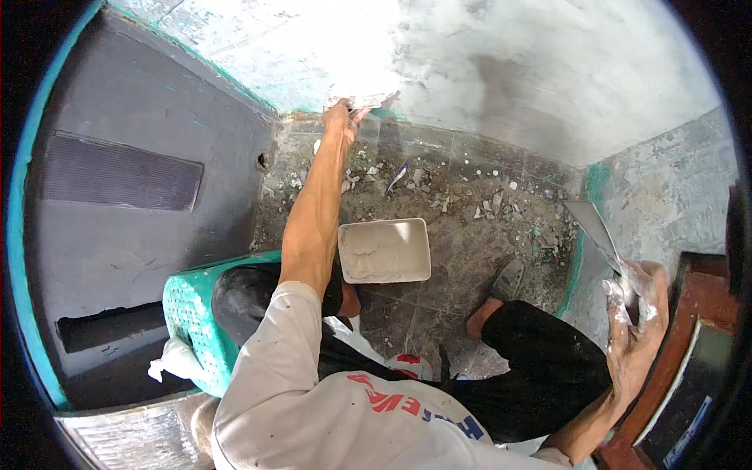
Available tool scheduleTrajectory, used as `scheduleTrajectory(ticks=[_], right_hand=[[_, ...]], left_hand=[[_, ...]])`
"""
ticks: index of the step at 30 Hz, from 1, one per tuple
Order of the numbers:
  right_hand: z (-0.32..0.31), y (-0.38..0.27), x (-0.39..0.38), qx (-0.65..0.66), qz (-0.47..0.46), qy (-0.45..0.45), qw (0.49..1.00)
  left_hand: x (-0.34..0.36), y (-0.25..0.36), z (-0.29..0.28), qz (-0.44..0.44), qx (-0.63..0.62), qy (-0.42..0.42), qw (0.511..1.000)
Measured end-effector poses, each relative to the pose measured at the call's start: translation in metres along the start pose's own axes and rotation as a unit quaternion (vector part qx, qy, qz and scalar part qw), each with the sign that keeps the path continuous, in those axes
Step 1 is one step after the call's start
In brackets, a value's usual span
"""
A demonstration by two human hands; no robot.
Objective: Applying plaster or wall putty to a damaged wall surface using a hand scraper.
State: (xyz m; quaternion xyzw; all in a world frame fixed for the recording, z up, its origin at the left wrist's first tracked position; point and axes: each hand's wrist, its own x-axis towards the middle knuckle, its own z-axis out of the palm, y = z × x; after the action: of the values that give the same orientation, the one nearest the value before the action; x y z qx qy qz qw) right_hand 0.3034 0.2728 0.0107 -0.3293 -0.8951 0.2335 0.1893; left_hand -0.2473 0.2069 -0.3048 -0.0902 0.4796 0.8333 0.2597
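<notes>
My left hand (341, 117) reaches to the foot of the pale, patchy wall (509, 47), its fingers closed on a flat, white-smeared tool (366, 100), probably a wide scraper, held against the wall. My right hand (636, 301) is at the right, smeared with white, gripping a putty knife (589, 223) whose metal blade points up and to the left. Between my legs and the wall sits a rectangular tray (384, 274) holding greyish-white paste.
A teal perforated plastic stool (188, 313) is under my left leg. A grey panelled surface (133, 117) stands left, a brown wooden frame (689, 313) right. Paint flakes and a small purple-and-white item (396, 178) lie on the floor (462, 235). My sandalled foot (507, 280) is near the tray.
</notes>
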Motion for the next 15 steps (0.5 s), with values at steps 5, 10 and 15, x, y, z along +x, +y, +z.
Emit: scheduleTrajectory(ticks=[5,10,15], right_hand=[[0.003,0.008,-0.007,0.0,-0.039,0.035,0.999],[-0.012,0.001,-0.015,-0.013,-0.023,0.038,0.999],[-0.017,0.0,-0.022,-0.014,-0.036,0.039,0.998]], left_hand=[[-0.019,0.04,0.025,0.049,0.003,-0.019,0.999],[-0.042,0.068,0.06,0.037,0.035,-0.055,0.997],[-0.066,0.097,0.075,0.091,0.001,-0.069,0.993]])
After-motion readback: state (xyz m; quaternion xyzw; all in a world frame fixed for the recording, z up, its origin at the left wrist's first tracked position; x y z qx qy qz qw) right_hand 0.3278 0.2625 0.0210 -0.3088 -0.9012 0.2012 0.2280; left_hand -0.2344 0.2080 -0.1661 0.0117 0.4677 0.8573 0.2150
